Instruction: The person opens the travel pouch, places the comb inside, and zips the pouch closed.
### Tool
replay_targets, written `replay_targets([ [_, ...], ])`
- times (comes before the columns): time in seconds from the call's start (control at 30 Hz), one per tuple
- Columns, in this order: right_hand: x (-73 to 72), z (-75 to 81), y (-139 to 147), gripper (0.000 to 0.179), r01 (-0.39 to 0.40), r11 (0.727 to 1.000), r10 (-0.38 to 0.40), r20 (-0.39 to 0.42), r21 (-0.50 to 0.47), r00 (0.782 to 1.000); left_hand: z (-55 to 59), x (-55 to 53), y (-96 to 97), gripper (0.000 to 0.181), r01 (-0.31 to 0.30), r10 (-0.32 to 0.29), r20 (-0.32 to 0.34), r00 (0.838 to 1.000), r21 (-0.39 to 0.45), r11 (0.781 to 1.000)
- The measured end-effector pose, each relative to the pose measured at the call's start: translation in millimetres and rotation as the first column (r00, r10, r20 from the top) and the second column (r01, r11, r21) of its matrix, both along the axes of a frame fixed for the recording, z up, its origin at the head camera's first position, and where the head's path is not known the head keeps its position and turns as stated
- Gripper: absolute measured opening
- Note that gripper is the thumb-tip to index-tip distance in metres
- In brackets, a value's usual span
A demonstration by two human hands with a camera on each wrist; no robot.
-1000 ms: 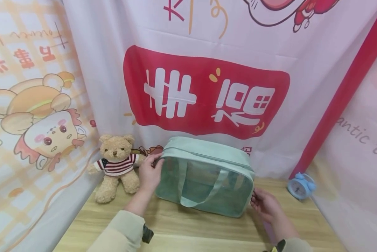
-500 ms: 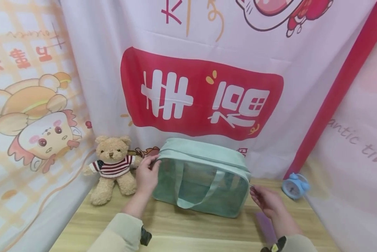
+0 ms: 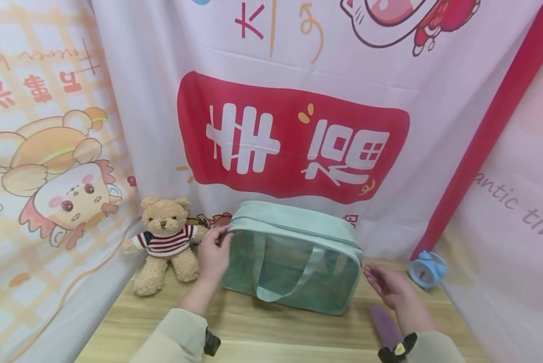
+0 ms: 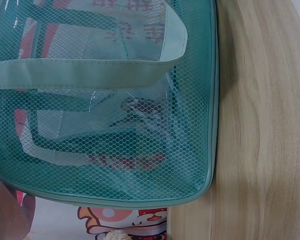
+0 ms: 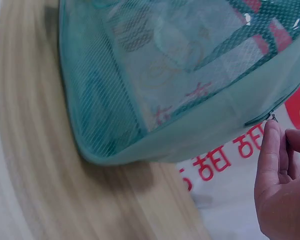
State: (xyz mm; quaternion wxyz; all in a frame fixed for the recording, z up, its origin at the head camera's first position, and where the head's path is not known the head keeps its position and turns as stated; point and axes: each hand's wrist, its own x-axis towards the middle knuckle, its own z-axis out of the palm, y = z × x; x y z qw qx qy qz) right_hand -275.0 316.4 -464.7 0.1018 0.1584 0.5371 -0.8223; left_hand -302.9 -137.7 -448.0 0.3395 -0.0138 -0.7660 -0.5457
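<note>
A person's left hand [image 3: 214, 254] pinches the upper corner of a green bag [image 3: 291, 262] standing on a table [image 3: 262, 335] as the right hand [image 3: 391, 286], relaxed and free, hovers just beside the zip [image 5: 260, 119].

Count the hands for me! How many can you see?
2. The left hand grips the green bag near its upper left corner, and the right hand is by the bag's right end.

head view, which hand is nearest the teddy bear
The left hand, between the teddy bear and the green bag; the right hand is nearer the blue clock.
</note>
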Motion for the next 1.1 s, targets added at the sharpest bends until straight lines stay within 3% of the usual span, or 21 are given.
replay_targets([
  [0.23, 0.9, 30.9, -1.9, 0.034, -0.028, 0.999, 0.028, -0.032, -0.016, 0.999, 0.2, 1.7, -0.4, 0.021, 0.006, -0.006, 0.016, 1.0, 0.01, 1.0],
  [0.5, -4.4, 64.8, -15.7, 0.024, 0.015, 0.999, -0.014, -0.025, 0.037, 1.0, 1.2, 6.1, -1.8, 0.023, 0.007, -0.009, 0.049, 0.999, 0.041, 0.999],
  [0.73, -6.5, 78.5, -25.6, 0.021, -0.003, 0.998, 0.006, -0.053, 0.061, 0.999, 1.8, 10.1, -0.9, 0.026, -0.015, 0.008, 0.103, 0.995, 0.071, 0.997],
  [0.93, -5.9, 87.5, -32.5, 0.022, -0.038, 0.996, 0.044, -0.078, 0.075, 0.996, 0.8, 13.2, 3.0, 0.025, -0.015, 0.008, 0.103, 0.995, 0.065, 0.998],
  [1.1, -7.4, 96.5, -40.8, 0.012, -0.017, 0.994, 0.026, -0.074, 0.108, 0.997, -1.5, 14.8, 5.8, 0.025, -0.001, -0.006, 0.088, 0.996, 0.074, 0.997],
])
